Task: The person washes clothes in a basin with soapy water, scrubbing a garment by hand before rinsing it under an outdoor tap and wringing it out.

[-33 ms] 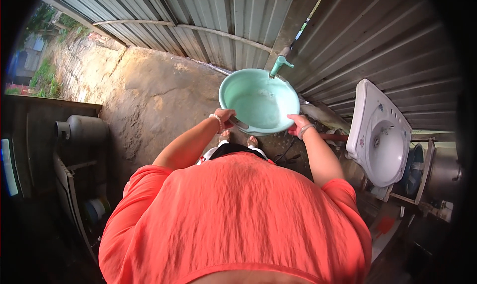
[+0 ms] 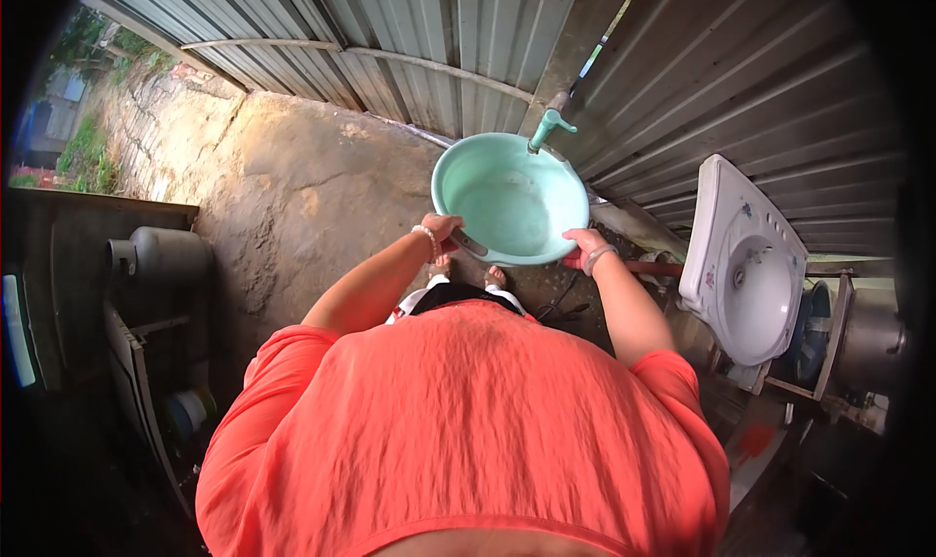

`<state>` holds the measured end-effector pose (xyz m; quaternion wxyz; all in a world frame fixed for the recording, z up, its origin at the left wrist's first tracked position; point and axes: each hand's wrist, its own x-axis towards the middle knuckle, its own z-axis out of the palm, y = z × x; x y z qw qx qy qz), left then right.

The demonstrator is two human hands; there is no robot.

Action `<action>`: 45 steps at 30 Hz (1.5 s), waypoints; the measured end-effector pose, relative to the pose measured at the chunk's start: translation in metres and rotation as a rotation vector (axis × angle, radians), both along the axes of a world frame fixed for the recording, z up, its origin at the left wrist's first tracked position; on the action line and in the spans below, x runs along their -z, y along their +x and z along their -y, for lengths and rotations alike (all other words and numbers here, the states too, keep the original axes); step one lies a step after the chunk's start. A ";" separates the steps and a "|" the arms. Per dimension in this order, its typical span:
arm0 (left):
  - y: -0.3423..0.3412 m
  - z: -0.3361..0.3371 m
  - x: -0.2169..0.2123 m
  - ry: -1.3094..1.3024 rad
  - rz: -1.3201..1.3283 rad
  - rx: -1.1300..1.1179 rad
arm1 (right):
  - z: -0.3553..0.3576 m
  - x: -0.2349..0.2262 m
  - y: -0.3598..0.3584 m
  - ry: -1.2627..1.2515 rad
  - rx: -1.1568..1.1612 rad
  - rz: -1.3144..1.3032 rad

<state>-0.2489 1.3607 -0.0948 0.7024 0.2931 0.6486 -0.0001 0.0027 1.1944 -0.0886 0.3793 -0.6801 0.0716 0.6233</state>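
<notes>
A round mint-green plastic basin is held out in front of me, its far rim right below a green tap. My left hand, with a beaded bracelet at the wrist, grips the near-left rim. On the near-right rim, my right hand has its thumb on top and its fingers hidden underneath; a bangle circles that wrist. Light patches shine on the basin's bottom, though I cannot tell how much water is inside. No stream from the tap can be made out.
A white washbasin with small flower prints leans at the right. Corrugated metal walls rise ahead and to the right. A grey gas cylinder lies at the left. My feet stand on the rough floor below the basin.
</notes>
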 end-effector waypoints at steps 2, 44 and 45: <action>-0.003 0.003 0.010 0.016 0.065 0.018 | 0.006 0.017 -0.006 0.002 0.135 -0.050; -0.260 0.076 0.020 -0.014 -0.436 -0.039 | 0.022 0.122 -0.017 -0.281 0.196 0.031; -0.258 0.074 0.020 0.000 -0.421 -0.022 | 0.022 0.120 -0.015 -0.284 0.217 0.018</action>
